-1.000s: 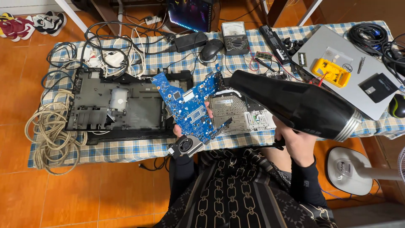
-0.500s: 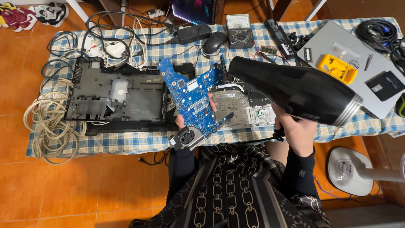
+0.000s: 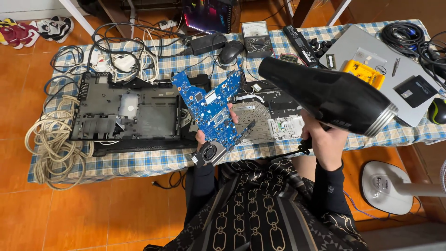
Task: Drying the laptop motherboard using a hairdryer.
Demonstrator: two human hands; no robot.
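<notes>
The blue circuit board (image 3: 210, 108) stands tilted above the near edge of the table, gripped from below by the left hand (image 3: 204, 135), whose fingers wrap its lower part with the thumb showing on the board's right side. A small round fan (image 3: 209, 152) hangs at the board's near end, just under that hand. The right hand (image 3: 325, 139) is closed around the handle of a black hair dryer (image 3: 327, 95), whose nozzle points left toward the board's far right corner, near it but apart.

Behind the board on the checked tablecloth (image 3: 139, 162) lie a black laptop base shell (image 3: 127, 114) to the left and a keyboard panel (image 3: 269, 118) to the right. A coil of pale rope (image 3: 53, 139) hangs off the left edge. Farther back sit a black mouse (image 3: 231, 51), a power adapter (image 3: 205, 43), an analogue meter (image 3: 256, 39) and tangled cables (image 3: 121, 49). At the far right a closed silver laptop (image 3: 385, 69) bears a yellow case (image 3: 364, 73).
</notes>
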